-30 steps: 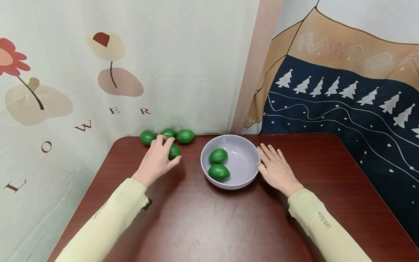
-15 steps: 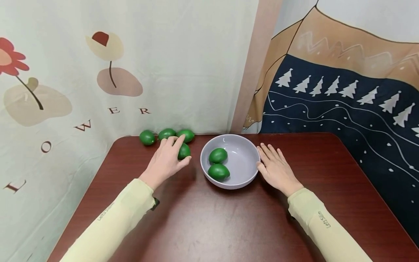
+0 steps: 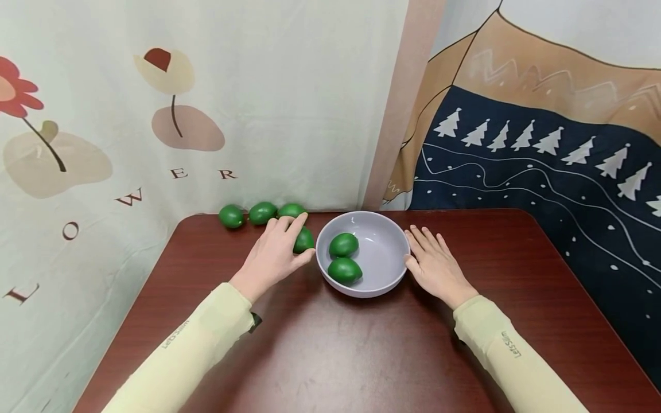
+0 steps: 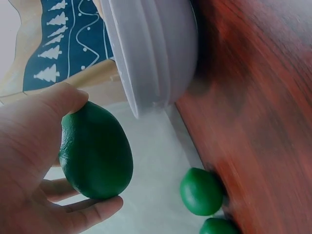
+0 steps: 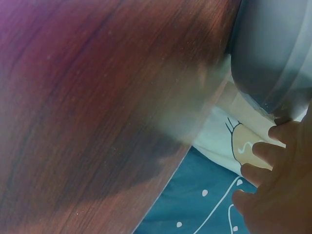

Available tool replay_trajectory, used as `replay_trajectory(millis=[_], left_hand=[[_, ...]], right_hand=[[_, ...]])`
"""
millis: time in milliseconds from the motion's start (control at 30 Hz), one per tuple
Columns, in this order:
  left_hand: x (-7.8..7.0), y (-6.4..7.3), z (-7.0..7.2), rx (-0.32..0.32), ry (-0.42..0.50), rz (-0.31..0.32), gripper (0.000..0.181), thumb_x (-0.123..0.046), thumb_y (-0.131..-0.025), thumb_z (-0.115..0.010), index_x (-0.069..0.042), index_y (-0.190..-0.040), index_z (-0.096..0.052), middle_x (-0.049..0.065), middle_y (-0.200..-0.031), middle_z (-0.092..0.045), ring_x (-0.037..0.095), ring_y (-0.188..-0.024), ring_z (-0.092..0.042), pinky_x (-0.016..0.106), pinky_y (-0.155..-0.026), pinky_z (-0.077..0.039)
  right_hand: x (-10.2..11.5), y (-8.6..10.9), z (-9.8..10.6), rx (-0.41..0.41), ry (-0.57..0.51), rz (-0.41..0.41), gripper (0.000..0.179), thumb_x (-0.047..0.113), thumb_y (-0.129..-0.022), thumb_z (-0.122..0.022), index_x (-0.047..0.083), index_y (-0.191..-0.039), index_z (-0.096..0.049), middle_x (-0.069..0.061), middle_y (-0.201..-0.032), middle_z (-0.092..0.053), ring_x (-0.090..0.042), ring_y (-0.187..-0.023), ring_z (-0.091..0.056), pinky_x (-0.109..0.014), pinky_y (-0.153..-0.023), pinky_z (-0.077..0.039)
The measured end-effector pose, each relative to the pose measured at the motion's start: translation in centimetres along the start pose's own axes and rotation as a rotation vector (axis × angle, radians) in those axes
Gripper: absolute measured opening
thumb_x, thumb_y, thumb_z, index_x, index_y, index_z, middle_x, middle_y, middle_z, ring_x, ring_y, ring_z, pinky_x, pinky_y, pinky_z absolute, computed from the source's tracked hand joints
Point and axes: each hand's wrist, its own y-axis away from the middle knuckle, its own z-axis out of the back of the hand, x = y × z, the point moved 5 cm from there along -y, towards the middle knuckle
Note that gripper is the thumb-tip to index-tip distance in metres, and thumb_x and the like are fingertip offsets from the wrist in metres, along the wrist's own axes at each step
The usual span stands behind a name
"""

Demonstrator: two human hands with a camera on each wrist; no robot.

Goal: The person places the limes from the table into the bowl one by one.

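My left hand (image 3: 273, 252) grips a green lime (image 4: 97, 151) between thumb and fingers. In the left wrist view the lime hangs above the table, close to the outer wall of the bowl (image 4: 151, 53). The pale lavender bowl (image 3: 384, 278) holds two limes, an upper lime (image 3: 343, 245) and a lower lime (image 3: 345, 271), at its left side. My right hand (image 3: 436, 267) lies with straight fingers against the bowl's right side. In the right wrist view its fingertips (image 5: 280, 132) are by the bowl's wall.
Along the back edge of the brown table (image 3: 361, 355) sit a left lime (image 3: 230, 216), a middle lime (image 3: 263, 213) and a right lime (image 3: 291, 210), partly behind my left hand. A printed curtain (image 3: 310, 115) hangs right behind the table.
My left hand has carried its lime rightward, from in front of the back row to beside the bowl's left rim. The right hand and the bowl have stayed in place.
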Motion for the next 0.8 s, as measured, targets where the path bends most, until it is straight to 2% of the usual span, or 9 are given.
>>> replay_trajectory(millis=[267,633,800], left_hand=[[-1.7,-0.3,-0.3,-0.008,-0.004,-0.056,0.069,-0.027,-0.086,-0.081,0.001,-0.143,-0.054,0.022,-0.122,-0.063,0.041,-0.1,-0.056,0.048,-0.081,-0.056],[-3.6,-0.6,-0.6,0.0,0.008,-0.099,0.045,-0.03,-0.087,-0.082,-0.005,-0.119,-0.063,0.017,-0.112,-0.062,0.034,-0.092,-0.052,0.044,-0.071,-0.056],[-4.4,-0.7,-0.8,0.012,0.017,-0.108,0.043,-0.032,-0.088,-0.083,-0.006,-0.116,-0.063,0.016,-0.109,-0.062,0.033,-0.089,-0.051,0.043,-0.069,-0.056]], right_hand=[[0.0,-0.1,0.0,-0.001,0.002,0.001,0.063,0.035,-0.107,-0.042,0.005,-0.161,-0.033,-0.017,-0.168,-0.028,-0.039,-0.157,-0.017,-0.059,-0.126,-0.012],[0.1,0.0,0.0,-0.005,-0.002,0.003,0.063,0.035,-0.106,-0.041,0.005,-0.161,-0.033,-0.016,-0.168,-0.028,-0.039,-0.157,-0.017,-0.059,-0.126,-0.012],[0.1,-0.1,0.1,-0.003,-0.002,0.004,0.063,0.035,-0.106,-0.042,0.004,-0.161,-0.033,-0.016,-0.168,-0.028,-0.039,-0.157,-0.017,-0.058,-0.126,-0.011]])
